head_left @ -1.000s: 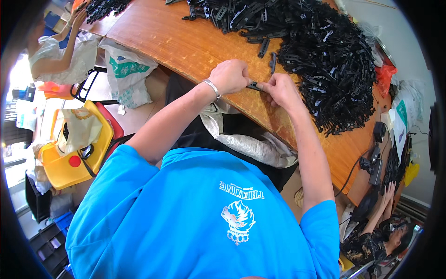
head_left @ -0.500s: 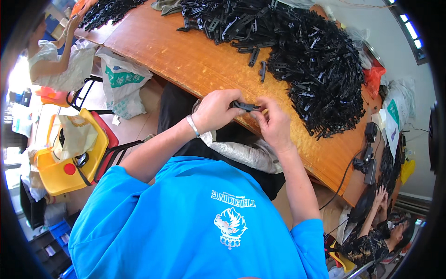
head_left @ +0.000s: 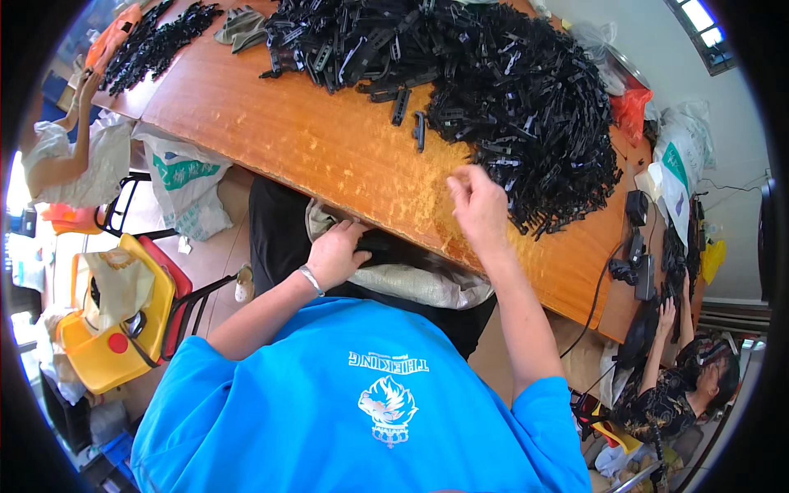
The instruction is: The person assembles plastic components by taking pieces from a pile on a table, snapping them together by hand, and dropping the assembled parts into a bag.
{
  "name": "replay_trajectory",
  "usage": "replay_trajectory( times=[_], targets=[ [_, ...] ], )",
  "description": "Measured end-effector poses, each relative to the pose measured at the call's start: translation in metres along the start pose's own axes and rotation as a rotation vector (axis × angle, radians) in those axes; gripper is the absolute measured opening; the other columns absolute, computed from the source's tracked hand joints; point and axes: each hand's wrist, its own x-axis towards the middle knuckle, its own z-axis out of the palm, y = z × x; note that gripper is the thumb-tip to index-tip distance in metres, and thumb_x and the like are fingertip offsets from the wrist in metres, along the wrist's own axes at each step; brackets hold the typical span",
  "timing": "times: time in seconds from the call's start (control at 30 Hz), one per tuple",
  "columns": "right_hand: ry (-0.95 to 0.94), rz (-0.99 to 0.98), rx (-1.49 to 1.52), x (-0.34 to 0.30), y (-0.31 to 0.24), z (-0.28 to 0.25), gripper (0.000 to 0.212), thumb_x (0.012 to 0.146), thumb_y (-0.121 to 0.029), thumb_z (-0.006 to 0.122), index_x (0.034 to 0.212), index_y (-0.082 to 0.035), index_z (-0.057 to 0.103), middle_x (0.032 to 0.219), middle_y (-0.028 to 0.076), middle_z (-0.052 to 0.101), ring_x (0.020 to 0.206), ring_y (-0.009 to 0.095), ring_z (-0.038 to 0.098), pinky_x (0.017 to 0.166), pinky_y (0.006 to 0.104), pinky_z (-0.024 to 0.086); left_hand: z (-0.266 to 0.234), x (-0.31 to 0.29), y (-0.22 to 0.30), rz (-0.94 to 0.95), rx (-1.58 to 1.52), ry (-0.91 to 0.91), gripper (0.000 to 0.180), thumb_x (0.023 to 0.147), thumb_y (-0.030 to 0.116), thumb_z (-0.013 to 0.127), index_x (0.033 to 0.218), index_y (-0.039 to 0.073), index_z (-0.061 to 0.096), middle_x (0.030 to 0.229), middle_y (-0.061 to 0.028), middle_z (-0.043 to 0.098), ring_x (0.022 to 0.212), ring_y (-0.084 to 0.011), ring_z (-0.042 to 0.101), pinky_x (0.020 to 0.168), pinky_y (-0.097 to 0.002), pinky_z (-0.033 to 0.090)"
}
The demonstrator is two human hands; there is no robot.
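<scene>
My left hand point(head_left: 334, 253) is lowered below the table's near edge, over the mouth of a pale woven sack point(head_left: 419, 283) at my lap. Its thumb and fingers are apart, and the shadow beside them is too dark to show any part there. My right hand point(head_left: 479, 209) hovers over the tabletop near the heap's lower left side, fingers loosely bent, with nothing visible in them. The big heap of black plastic clip-like parts point(head_left: 526, 107) spreads beyond it. Two loose black parts, one a slim clip point(head_left: 420, 131), lie at its near left edge.
The wooden table point(head_left: 271, 123) carries a grey cloth point(head_left: 241, 29) and smaller black heaps point(head_left: 156, 49) at far left. Power adapters point(head_left: 639, 246) and a cable sit at its right end. A yellow chair point(head_left: 107, 345) stands left. Other people work at far left and lower right.
The black part held between both hands is no longer visible. My left hand has dropped toward the sack; my right hand has separated from it and stays over the table. The view has shifted slightly.
</scene>
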Motion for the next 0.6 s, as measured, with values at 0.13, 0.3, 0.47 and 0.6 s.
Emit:
replay_trajectory(
  times=[0.13,0.3,0.47,0.6],
  targets=[
    [0.148,0.051,-0.486,0.026,0.009,-0.001,0.028,0.09,-0.024,0.066,0.109,-0.005,0.061,0.079,0.019,0.069,0.073,0.036,0.069,0.063,0.043,0.054,0.002,-0.002,0.008,0.083,0.338,0.064,0.044,0.077,0.019,0.075,0.119,0.008,0.064,0.116,-0.0153,0.06,0.114,-0.0333,0.056,0.094,-0.0434,0.05],
    [0.06,0.06,-0.658,0.033,0.014,0.003,0.023,0.09,-0.026,0.065,0.096,-0.005,0.058,0.085,0.018,0.066,0.072,0.037,0.068,0.064,0.0438,0.055,-0.031,0.001,0.033,0.206,0.163,-0.269,0.042,0.078,0.016,0.073,0.118,0.006,0.064,0.107,-0.0152,0.065,0.102,-0.0312,0.064,0.088,-0.0419,0.052],
    [-0.019,-0.152,-0.505,0.026,0.01,0.004,0.015,0.089,-0.021,0.065,0.092,-0.007,0.061,0.089,0.014,0.063,0.073,0.035,0.067,0.064,0.0433,0.054,-0.063,0.032,0.064,0.305,-0.125,-0.147,0.025,0.084,0.009,0.067,0.108,0.003,0.067,0.088,-0.0141,0.071,0.083,-0.0272,0.07,0.075,-0.0364,0.054],
    [-0.068,-0.291,-0.367,0.021,0.004,0.0,0.003,0.086,-0.01,0.065,0.087,-0.008,0.063,0.09,0.012,0.059,0.072,0.035,0.065,0.064,0.0432,0.054,-0.061,0.1,0.065,0.52,0.184,0.298,0.023,0.084,0.005,0.062,0.106,0.007,0.067,0.097,-0.0136,0.062,0.092,-0.0324,0.062,0.079,-0.041,0.051]
  ],
)
